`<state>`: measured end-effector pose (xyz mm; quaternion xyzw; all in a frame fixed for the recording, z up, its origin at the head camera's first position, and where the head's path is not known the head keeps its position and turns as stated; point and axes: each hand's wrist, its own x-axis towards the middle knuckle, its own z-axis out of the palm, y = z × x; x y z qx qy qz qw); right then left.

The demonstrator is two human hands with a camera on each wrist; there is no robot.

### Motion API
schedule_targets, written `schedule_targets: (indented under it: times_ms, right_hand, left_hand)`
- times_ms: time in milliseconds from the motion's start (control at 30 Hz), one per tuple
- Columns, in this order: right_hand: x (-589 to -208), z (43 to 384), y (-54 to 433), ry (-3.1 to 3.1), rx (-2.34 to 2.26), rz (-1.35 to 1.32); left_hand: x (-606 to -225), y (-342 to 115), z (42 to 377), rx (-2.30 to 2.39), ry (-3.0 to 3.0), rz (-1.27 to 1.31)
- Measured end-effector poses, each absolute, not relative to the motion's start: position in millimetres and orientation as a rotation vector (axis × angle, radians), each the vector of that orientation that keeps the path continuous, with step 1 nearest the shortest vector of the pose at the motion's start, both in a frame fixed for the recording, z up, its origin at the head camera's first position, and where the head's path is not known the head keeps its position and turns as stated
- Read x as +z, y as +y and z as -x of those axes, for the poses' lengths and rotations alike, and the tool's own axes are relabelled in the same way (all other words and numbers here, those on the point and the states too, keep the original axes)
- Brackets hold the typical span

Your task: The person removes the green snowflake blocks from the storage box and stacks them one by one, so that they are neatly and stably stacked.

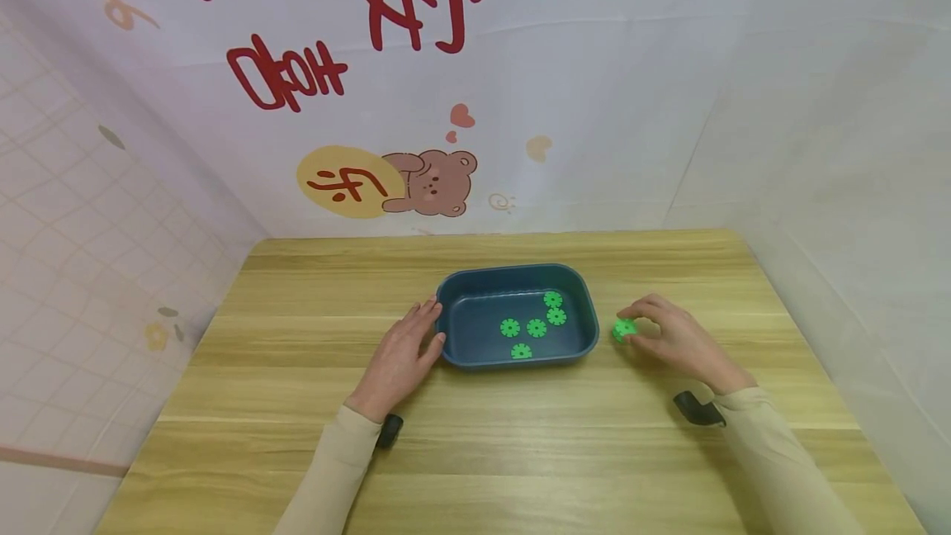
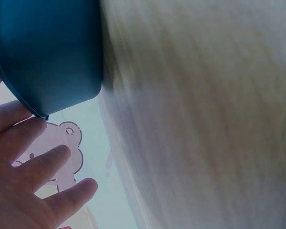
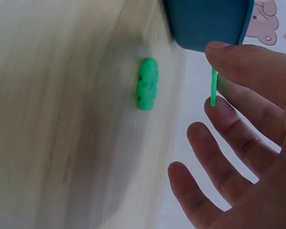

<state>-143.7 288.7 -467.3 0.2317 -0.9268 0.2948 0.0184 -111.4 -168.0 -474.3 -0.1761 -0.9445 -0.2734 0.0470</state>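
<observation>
A dark blue rectangular bin (image 1: 475, 363) sits on the table, with several green notched discs (image 1: 509, 328) lying flat on its floor. My left hand (image 1: 401, 353) is at the bin's left end, its fingertips right at the rim and the fingers fairly straight. To the right of the bin, my right hand (image 1: 672, 337) pinches one thin green notched disc (image 3: 213, 88) between thumb and fingers, seen edge-on in the right wrist view. Below that hand, a thicker green piece (image 3: 148, 85) with a notched edge, like stacked discs, rests on the table.
The wood-grain table (image 1: 520, 452) ends at a white wall sheet (image 1: 631, 106) printed with a bear and red characters. More sheeting borders the table on the left and right. Dark straps (image 1: 698, 409) circle both wrists.
</observation>
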Motion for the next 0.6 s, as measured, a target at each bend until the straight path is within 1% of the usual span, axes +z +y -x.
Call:
schedule_targets:
  times_ms: [600]
  right_hand:
    - [-475.8, 153.1, 294.5, -3.013, 0.957, -0.725]
  left_hand:
    - [-477.2, -168.6, 111.7, -0.817, -2.867, 0.536]
